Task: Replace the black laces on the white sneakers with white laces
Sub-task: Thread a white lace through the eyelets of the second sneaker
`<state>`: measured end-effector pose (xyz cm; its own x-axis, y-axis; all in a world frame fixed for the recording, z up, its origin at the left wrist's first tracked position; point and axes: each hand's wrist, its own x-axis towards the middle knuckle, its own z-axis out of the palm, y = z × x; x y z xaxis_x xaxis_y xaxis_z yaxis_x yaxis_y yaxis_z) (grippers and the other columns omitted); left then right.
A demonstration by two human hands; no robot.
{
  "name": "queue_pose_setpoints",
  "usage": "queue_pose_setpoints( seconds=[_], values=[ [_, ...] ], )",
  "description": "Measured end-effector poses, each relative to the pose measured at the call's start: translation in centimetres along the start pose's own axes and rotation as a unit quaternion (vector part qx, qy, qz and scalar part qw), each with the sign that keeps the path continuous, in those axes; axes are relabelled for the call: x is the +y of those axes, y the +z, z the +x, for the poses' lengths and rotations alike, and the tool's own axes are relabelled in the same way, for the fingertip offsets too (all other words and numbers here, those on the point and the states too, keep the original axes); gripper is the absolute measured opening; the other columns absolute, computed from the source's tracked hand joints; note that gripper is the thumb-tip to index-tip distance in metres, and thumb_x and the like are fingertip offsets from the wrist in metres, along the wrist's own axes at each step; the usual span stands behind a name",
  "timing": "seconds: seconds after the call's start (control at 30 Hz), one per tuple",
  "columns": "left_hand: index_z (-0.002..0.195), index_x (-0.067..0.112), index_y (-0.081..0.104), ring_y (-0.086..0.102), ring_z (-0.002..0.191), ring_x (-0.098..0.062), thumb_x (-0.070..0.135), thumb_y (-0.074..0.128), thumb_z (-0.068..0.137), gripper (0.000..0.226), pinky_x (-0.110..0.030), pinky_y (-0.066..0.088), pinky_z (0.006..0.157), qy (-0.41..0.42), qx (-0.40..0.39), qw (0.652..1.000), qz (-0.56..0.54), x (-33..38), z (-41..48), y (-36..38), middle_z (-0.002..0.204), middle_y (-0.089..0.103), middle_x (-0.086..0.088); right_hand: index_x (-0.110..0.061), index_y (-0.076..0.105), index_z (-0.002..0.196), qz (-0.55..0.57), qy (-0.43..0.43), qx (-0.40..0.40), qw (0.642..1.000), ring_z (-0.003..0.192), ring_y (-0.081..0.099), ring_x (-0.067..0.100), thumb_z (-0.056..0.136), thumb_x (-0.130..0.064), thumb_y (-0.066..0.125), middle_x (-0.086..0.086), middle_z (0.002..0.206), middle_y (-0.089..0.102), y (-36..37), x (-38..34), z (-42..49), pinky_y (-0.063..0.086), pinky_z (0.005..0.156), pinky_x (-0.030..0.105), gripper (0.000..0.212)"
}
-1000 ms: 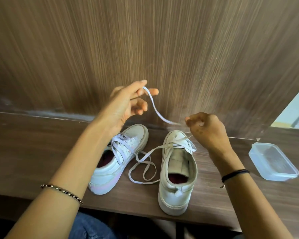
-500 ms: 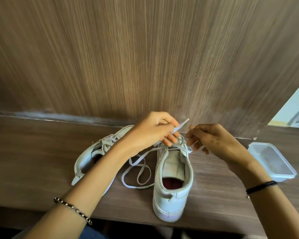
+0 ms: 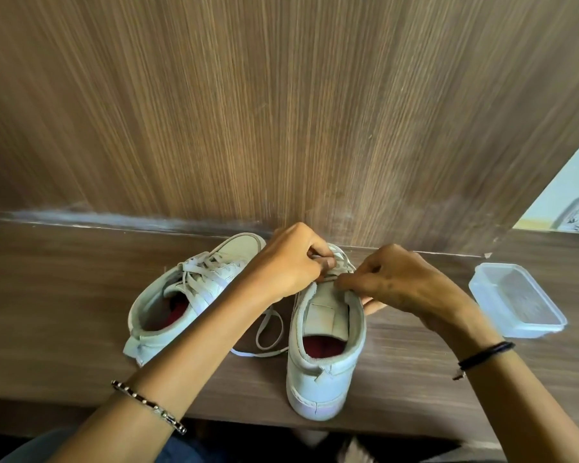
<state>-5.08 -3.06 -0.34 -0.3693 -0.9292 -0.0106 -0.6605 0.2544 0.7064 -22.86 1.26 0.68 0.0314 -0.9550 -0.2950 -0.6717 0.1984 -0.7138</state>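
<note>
Pinch on 1 lace (image 3: 341, 260); 2 sneakers (image 3: 181, 305) (image 3: 325, 372)

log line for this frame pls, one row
phase: threading white lace | left hand: pinching lace at top eyelets | right hand: gripping unfinished sneaker by eyelet edge | laced sneaker: beside it, untouched

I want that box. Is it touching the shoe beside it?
Apart. Head view: the right hand and bare table lie between box and shoe.
</note>
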Motion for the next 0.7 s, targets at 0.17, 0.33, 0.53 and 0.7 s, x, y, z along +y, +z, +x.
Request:
queue_pose_setpoints(
  seconds=[0.17, 0.33, 0.53, 0.7],
  values=[
    [0.091, 0.019, 0.077, 0.07, 0.086, -0.016, 0.026, 0.072, 0.094, 0.01, -0.035, 0.055, 0.078, 0.006, -0.037, 0.999, 0.007, 0.2, 0.1, 0.2, 0.087, 0.074, -0.002, -0.003, 0.081, 0.081, 0.055, 0.005, -0.019, 0.998, 0.086, 0.076, 0.023, 0.091, -0.022, 0.074, 0.013, 0.081, 0.078, -0.9, 0.6, 0.2, 0.06, 0.094, 0.046, 0.023],
    [0.093, 0.012, 0.079, 0.055, 0.064, -0.006, 0.021, 0.071, 0.094, 0.013, -0.013, 0.038, 0.055, 0.029, -0.041, 0.999, 0.014, 0.7, -0.5, 0.0, 0.076, 0.07, -0.005, 0.005, 0.079, 0.091, 0.08, 0.022, -0.049, 0.995, 0.094, 0.076, 0.029, 0.098, -0.007, 0.064, 0.018, 0.09, 0.078, -1.2, 0.6, 0.2, 0.063, 0.08, 0.027, 0.02],
    [0.095, 0.018, 0.079, 0.057, 0.067, -0.001, 0.022, 0.073, 0.093, 0.007, -0.009, 0.038, 0.052, 0.029, 0.028, 0.999, 0.014, 0.9, -0.9, 0.6, 0.072, 0.064, 0.009, 0.011, 0.076, 0.094, 0.128, 0.026, -0.062, 0.989, 0.074, 0.074, 0.014, 0.097, 0.0, 0.063, 0.022, 0.093, 0.077, -1.4, 0.7, 0.2, 0.057, 0.063, 0.017, 0.018],
    [0.098, 0.027, 0.079, 0.068, 0.085, -0.018, 0.017, 0.073, 0.091, 0.014, -0.035, 0.057, 0.071, 0.015, 0.063, 0.997, 0.046, 1.7, -1.5, 2.5, 0.087, 0.073, 0.003, 0.008, 0.078, 0.094, 0.133, 0.03, -0.064, 0.989, 0.074, 0.074, 0.012, 0.097, -0.001, 0.063, 0.019, 0.093, 0.078, -1.3, 0.8, 0.4, 0.056, 0.062, 0.016, 0.017]
  ],
)
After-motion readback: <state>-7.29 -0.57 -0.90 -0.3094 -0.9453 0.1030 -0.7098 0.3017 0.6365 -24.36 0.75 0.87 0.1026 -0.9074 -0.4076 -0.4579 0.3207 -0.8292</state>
